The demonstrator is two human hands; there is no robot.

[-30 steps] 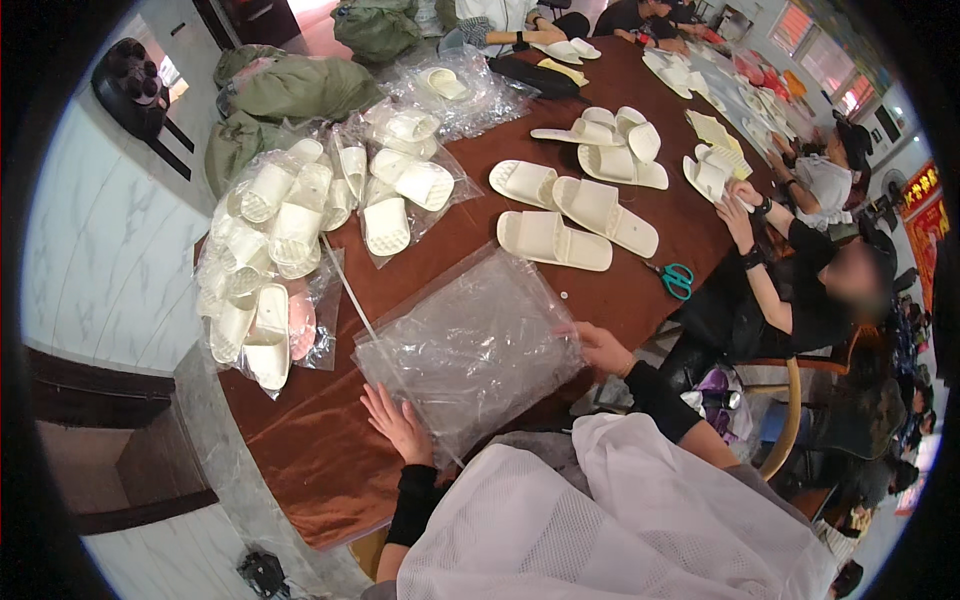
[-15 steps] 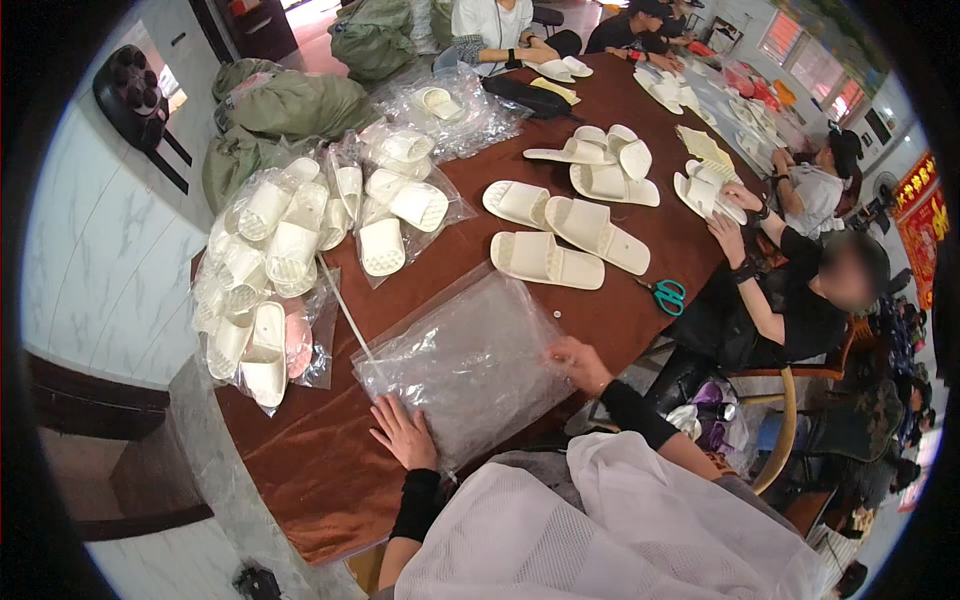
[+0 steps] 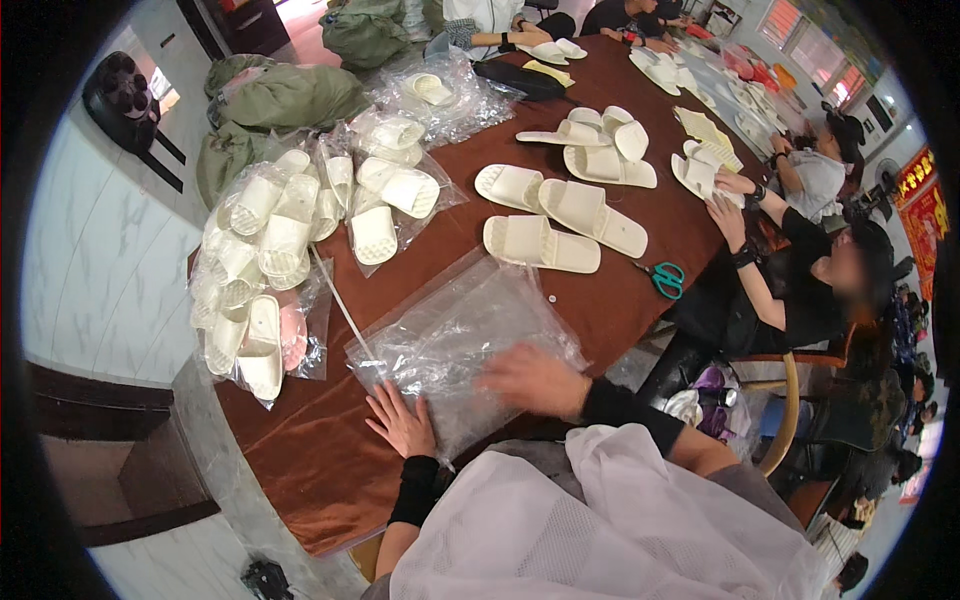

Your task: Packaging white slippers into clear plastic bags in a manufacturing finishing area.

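Note:
A flat clear plastic bag (image 3: pixel 470 315) lies on the brown tablecloth right in front of me. My left hand (image 3: pixel 402 420) rests at the bag's near left corner, its fingers spread. Over the bag's near right part is my right hand (image 3: pixel 535 380), smeared by motion, so its fingers are hard to read. A thin white rod (image 3: pixel 340 305) reaches from the bag's left edge toward the bagged slippers. Beyond the bag lie loose cream slippers (image 3: pixel 540 245), several of them partly overlapping.
Bagged cream slippers (image 3: pixel 285 235) are heaped on the left, with a pink piece (image 3: pixel 292 335) among them. Teal-handled scissors (image 3: pixel 665 280) lie at the right edge. A co-worker's hands (image 3: pixel 728 205) handle slippers farther right. Green sacks (image 3: pixel 285 97) stand behind the heap.
My right hand has moved left from the bag's right edge to over its near part. My left hand stays almost in place. The whole view has shifted slightly.

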